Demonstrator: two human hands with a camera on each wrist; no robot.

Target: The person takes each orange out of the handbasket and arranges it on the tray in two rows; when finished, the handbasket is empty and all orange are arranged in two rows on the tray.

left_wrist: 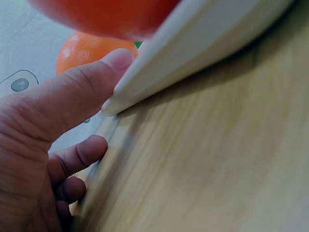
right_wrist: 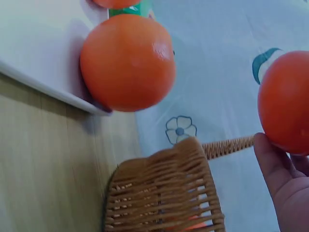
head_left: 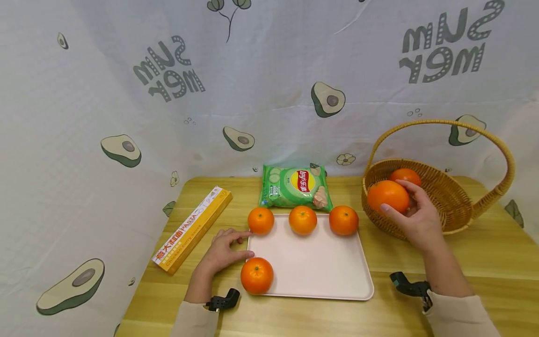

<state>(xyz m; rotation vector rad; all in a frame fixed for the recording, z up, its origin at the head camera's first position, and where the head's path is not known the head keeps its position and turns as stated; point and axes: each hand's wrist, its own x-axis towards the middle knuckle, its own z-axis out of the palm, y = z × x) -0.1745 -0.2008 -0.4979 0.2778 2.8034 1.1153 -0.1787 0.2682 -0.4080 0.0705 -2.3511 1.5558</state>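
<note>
My right hand (head_left: 423, 224) holds an orange (head_left: 387, 195) between thumb and fingers, over the left rim of the wicker basket (head_left: 452, 196). Inside the basket lies another orange (head_left: 405, 175). My left hand (head_left: 223, 251) is at the left side of a pale pink tray (head_left: 320, 267); in the left wrist view its thumb (left_wrist: 91, 87) touches the tray's rim, with other fingers loosely bent. Along the tray's far edge sit a left orange (head_left: 260, 221), a middle orange (head_left: 302, 220) and a right orange (head_left: 343, 220). One more orange (head_left: 257, 276) occupies its near left corner.
Behind the tray lies a green bag of chips (head_left: 294, 186). A yellow pasta box (head_left: 193, 229) rests slantwise left of the tray. The basket's tall handle (head_left: 442, 122) arches above it. A printed cloth (head_left: 269, 103) hangs behind the wooden table (head_left: 303, 318).
</note>
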